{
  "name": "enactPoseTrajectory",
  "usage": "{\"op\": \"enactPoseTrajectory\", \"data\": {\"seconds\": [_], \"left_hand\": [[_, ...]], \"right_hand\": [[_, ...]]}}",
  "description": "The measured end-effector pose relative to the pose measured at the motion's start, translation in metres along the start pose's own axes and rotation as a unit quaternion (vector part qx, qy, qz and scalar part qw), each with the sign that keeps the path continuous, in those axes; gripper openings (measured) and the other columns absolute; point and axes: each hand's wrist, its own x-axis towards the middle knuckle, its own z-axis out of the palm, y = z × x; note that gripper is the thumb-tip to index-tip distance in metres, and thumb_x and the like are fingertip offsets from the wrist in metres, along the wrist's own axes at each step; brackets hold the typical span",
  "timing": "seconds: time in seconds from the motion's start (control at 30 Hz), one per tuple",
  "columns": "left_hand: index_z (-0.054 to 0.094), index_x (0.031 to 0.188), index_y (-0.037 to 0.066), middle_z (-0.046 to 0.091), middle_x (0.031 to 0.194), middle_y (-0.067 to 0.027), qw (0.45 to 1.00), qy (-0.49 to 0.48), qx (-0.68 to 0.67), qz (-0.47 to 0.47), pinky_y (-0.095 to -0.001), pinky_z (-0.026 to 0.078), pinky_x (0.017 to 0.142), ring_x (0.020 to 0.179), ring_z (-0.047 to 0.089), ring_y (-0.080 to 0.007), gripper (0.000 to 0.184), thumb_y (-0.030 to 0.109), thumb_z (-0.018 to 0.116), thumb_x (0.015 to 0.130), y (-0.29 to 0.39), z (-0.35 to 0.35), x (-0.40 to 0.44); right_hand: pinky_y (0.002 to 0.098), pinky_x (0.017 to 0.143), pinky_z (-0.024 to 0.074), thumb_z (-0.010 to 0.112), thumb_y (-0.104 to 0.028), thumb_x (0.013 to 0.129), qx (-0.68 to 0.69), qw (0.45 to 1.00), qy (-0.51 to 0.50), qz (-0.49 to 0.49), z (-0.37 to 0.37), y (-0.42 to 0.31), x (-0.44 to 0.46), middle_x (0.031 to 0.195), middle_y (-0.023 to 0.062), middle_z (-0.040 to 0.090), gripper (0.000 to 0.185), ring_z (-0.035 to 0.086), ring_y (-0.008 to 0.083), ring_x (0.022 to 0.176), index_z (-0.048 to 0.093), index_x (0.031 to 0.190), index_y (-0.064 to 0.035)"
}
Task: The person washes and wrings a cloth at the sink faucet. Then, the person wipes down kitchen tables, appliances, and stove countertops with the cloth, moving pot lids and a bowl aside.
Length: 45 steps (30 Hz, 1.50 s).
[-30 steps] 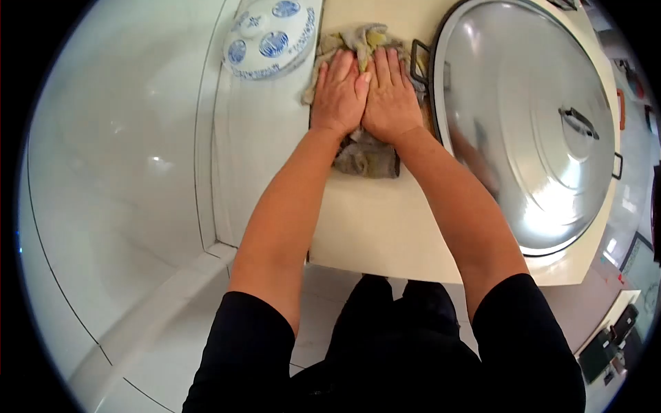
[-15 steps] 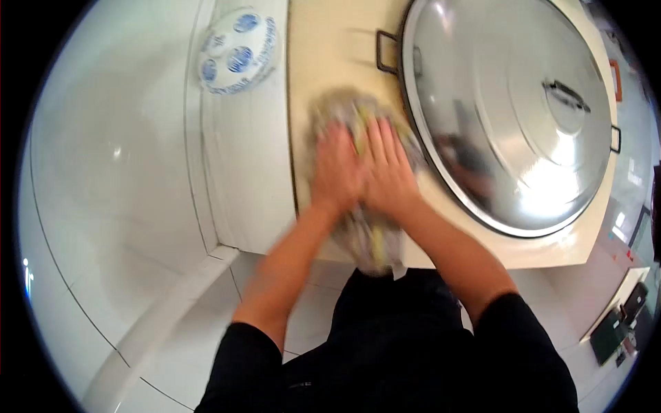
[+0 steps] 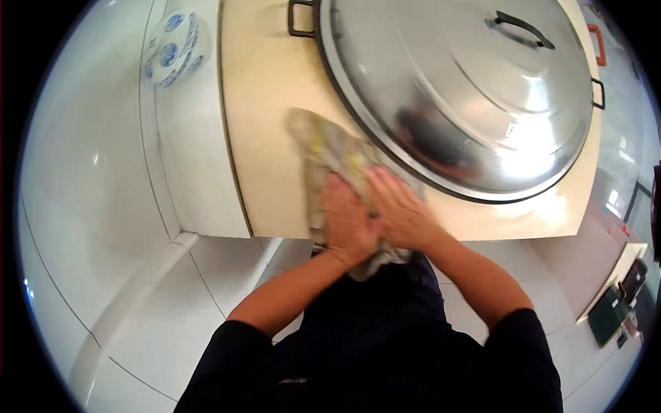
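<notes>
A greyish-brown cloth (image 3: pixel 334 148) with yellow patches lies on the cream tabletop (image 3: pixel 265 89) at its near edge, and its lower end hangs over that edge. My left hand (image 3: pixel 348 217) presses flat on the cloth, fingers stretched forward. Beside it, touching near the thumbs, my right hand (image 3: pixel 403 210) also lies flat on the cloth with its fingers extended. Just beyond the right fingertips is the rim of a large round pan with a shiny domed metal lid (image 3: pixel 441 89). The cloth's far corner is slightly blurred.
A black side handle (image 3: pixel 301 18) sticks out from the pan's left, and a black lid handle (image 3: pixel 523 29) stands on top. A white ledge with a rounded, blue-printed white object (image 3: pixel 177 49) runs along the left. Tiled floor (image 3: pixel 213 275) shows below the table edge.
Both hands have drawn the cloth back toward my body, to the near table edge. The head view has shifted, so the pan and ledge appear farther left and higher.
</notes>
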Motion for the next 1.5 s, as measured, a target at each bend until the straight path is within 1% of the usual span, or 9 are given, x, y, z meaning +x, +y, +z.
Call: {"op": "enactPoseTrajectory", "data": {"seconds": [0.27,0.37,0.6,0.77,0.93,0.97,1.13,1.23,1.5], "left_hand": [[0.046,0.150,-0.018,0.034,0.164,-0.0377,0.970,-0.117,-0.128,0.170,-0.0594,0.013,0.132,0.161,0.021,-0.0488,0.104,0.065,0.066,0.091,0.059,0.029,-0.021],[0.060,0.137,-0.017,0.037,0.162,-0.0377,0.979,-0.047,-0.152,0.124,-0.0575,0.016,0.132,0.159,0.025,-0.0487,0.092,0.065,0.064,0.094,0.015,0.007,-0.014],[0.050,0.145,-0.018,0.032,0.166,-0.0361,0.996,0.016,-0.064,0.054,-0.0568,0.016,0.132,0.160,0.024,-0.0493,0.096,0.066,0.057,0.098,-0.122,-0.066,0.052],[0.047,0.150,-0.014,0.033,0.167,-0.0322,0.979,0.147,-0.138,0.009,-0.0540,0.023,0.131,0.157,0.031,-0.0480,0.086,0.055,0.064,0.101,-0.187,-0.099,0.076],[0.057,0.145,-0.003,0.043,0.163,-0.0278,0.945,0.275,-0.177,-0.006,-0.0564,0.032,0.127,0.152,0.040,-0.0485,0.060,0.025,0.075,0.096,-0.186,-0.151,0.011],[0.060,0.143,-0.002,0.046,0.162,-0.0268,0.943,0.300,-0.146,-0.005,-0.0567,0.032,0.126,0.152,0.041,-0.0478,0.054,0.022,0.073,0.097,-0.189,-0.158,-0.013],[0.060,0.142,-0.003,0.048,0.160,-0.0251,0.930,0.335,-0.086,-0.123,-0.0585,0.030,0.126,0.151,0.042,-0.0457,0.047,0.014,0.068,0.099,-0.190,-0.160,-0.108],[0.064,0.136,-0.002,0.051,0.157,-0.0237,0.942,0.288,-0.087,-0.150,-0.0595,0.031,0.125,0.149,0.045,-0.0448,0.042,0.012,0.070,0.097,-0.192,-0.158,-0.137],[0.072,0.123,0.001,0.060,0.149,-0.0206,0.940,0.242,-0.115,-0.210,-0.0588,0.038,0.121,0.142,0.053,-0.0434,0.031,0.010,0.071,0.094,-0.186,-0.136,-0.189]], "right_hand": [[0.0548,0.126,0.0288,0.059,-0.046,0.099,-0.112,0.982,-0.142,-0.055,-0.008,0.049,-0.118,0.166,0.0291,0.039,0.077,0.035,0.0455,0.157,0.052,0.149,0.0119],[0.0582,0.126,0.0278,0.056,-0.044,0.102,-0.103,0.987,-0.121,-0.027,0.010,0.023,-0.063,0.166,0.0339,0.034,0.076,0.030,0.0508,0.157,0.049,0.150,0.0146],[0.0589,0.128,0.0256,0.054,-0.036,0.103,-0.104,0.994,0.013,-0.013,0.031,-0.034,0.134,0.167,0.0355,0.031,0.077,0.026,0.0520,0.159,0.038,0.153,0.0201],[0.0488,0.121,0.0413,0.059,-0.019,0.103,-0.072,0.979,0.174,-0.083,0.046,-0.039,0.247,0.162,0.0226,0.048,0.047,0.047,0.0460,0.148,0.060,0.144,0.0050],[0.0508,0.125,0.0341,0.052,-0.022,0.108,0.407,0.907,0.070,-0.079,0.073,-0.112,0.236,0.155,0.0223,0.056,0.045,0.045,0.0448,0.149,0.058,0.149,-0.0036],[0.0535,0.128,0.0296,0.054,-0.027,0.107,0.340,0.924,-0.048,-0.167,0.078,-0.135,0.241,0.160,0.0205,0.051,0.049,0.043,0.0404,0.152,0.056,0.152,-0.0067],[0.0595,0.132,0.0173,0.058,-0.044,0.104,-0.001,0.932,-0.081,-0.355,0.109,-0.208,0.267,0.172,0.0131,0.038,0.062,0.027,0.0370,0.161,0.051,0.160,-0.0164],[0.0597,0.132,0.0173,0.062,-0.045,0.099,0.026,0.923,-0.122,-0.364,0.092,-0.198,0.312,0.175,0.0061,0.033,0.067,0.020,0.0351,0.165,0.050,0.161,-0.0226],[0.0580,0.132,0.0172,0.047,-0.052,0.109,-0.157,0.957,0.077,-0.232,0.085,-0.153,0.498,0.176,0.0006,0.033,0.060,0.023,0.0329,0.164,0.046,0.164,-0.0263]]}}
